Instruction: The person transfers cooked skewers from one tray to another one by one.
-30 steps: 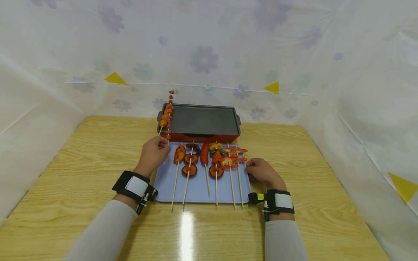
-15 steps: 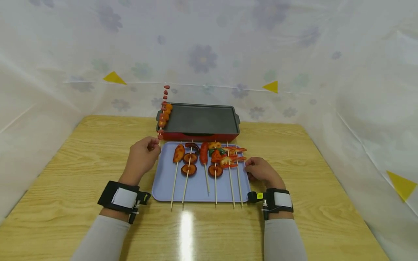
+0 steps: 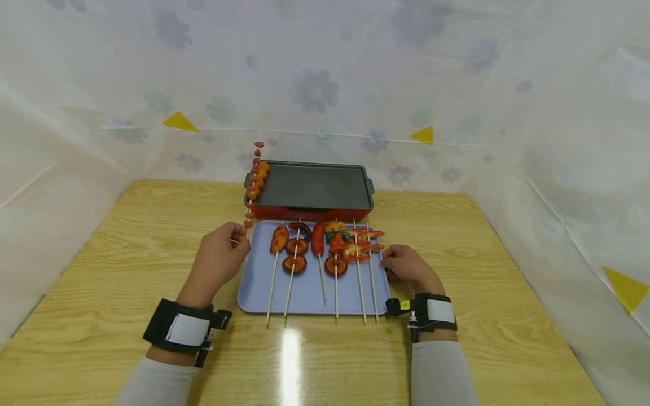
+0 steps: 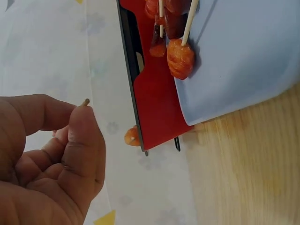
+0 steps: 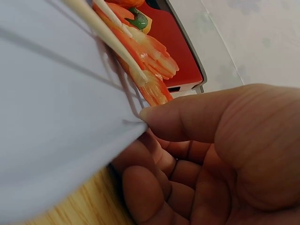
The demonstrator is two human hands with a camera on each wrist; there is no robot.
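My left hand (image 3: 220, 256) pinches the stick end of a skewer threaded with small red pieces (image 3: 254, 169). It points up and away over the left side of the black grill plate (image 3: 320, 186). In the left wrist view a stick tip (image 4: 86, 102) pokes out between thumb and forefinger. Partly behind the red pieces lies a skewer of orange balls (image 3: 263, 167) on the grill. My right hand (image 3: 408, 266) pinches the right edge of a pale lilac tray (image 3: 254, 290), thumb on top and fingers below. Shrimp skewers (image 3: 363, 248) lie just inside that edge.
Also on the tray are a sausage skewer (image 3: 317, 239), a mushroom skewer (image 3: 295, 264), a mixed skewer (image 3: 336, 266) and a brown-orange piece (image 3: 279, 239) on a stick. The grill's red base (image 3: 310, 213) stands directly behind the tray. Flowered sheeting (image 3: 325, 113) surrounds the wooden table (image 3: 447, 225).
My left hand has moved left, then slightly toward me, taking the red skewer from the right of the orange balls to their left. My right hand has stayed at the tray edge.
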